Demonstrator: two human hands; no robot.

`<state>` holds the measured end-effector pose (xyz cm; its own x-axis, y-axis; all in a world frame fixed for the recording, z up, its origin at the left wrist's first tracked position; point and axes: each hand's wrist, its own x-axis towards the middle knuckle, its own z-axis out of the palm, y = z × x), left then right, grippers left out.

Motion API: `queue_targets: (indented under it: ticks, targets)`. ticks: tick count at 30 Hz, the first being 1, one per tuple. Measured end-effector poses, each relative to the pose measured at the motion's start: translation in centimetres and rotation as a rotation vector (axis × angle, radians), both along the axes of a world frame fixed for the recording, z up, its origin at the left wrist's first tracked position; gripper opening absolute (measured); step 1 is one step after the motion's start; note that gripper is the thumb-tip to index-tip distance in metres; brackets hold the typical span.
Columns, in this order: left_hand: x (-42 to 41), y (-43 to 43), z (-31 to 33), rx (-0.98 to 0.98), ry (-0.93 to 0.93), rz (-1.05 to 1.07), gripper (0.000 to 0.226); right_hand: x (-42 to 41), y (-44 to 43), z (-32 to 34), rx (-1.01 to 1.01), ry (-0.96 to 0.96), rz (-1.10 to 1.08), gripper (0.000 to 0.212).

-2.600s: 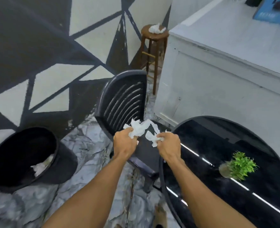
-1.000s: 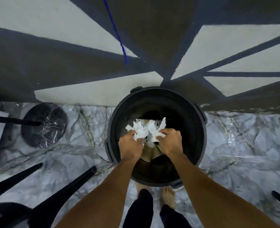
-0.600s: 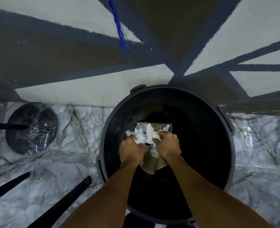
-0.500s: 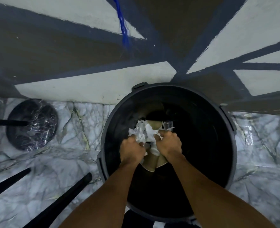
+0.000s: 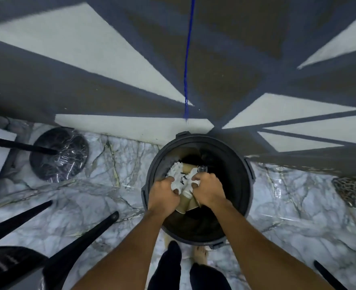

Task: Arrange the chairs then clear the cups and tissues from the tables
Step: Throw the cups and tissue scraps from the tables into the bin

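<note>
A round black bin (image 5: 245,186) stands on the marble floor against the painted wall, directly below me. Both my hands are inside its mouth. My left hand (image 5: 162,195) and my right hand (image 5: 209,190) are closed together on a wad of crumpled white tissues (image 5: 179,177). Beneath and beyond the hands, brown paper cups (image 5: 187,203) lie in the bin. The bin's bottom is dark and mostly hidden.
Black chair legs (image 5: 82,237) slant across the floor at lower left. A round black table base (image 5: 58,154) wrapped in plastic sits at left by the wall. My bare feet (image 5: 200,255) stand at the bin's near side. A blue cord (image 5: 188,59) hangs down the wall.
I have carried the tissues from beside the table and chair to the bin. Over the last half second my head has risen, so the bin looks smaller; the hands still grip the tissues.
</note>
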<state>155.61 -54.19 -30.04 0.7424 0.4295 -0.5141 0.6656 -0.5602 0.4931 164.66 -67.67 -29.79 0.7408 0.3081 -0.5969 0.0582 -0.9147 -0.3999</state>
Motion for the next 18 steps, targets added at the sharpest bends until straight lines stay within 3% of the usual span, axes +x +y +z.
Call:
queue_targets:
  ticks: [4,7,11,18]
  targets:
    - [-1.7,1.7,7.4,-0.022,-0.062,0.067,0.037,-1.2,1.3,8.8,-0.001,-0.052,0.206,0.031]
    - [-3.7,2.8,13.2,0.043,-0.077,0.107,0.023,-1.9,2.4,13.9,-0.004,-0.085,0.329,0.032]
    - [-7.5,3.9,19.1,0.084,-0.068,0.192,0.045,-3.1,3.9,18.8,0.024,-0.155,0.499,0.034]
    - [-17.6,2.6,25.1,0.169,-0.007,0.503,0.051,-9.7,7.5,24.3,0.102,-0.175,0.863,0.029]
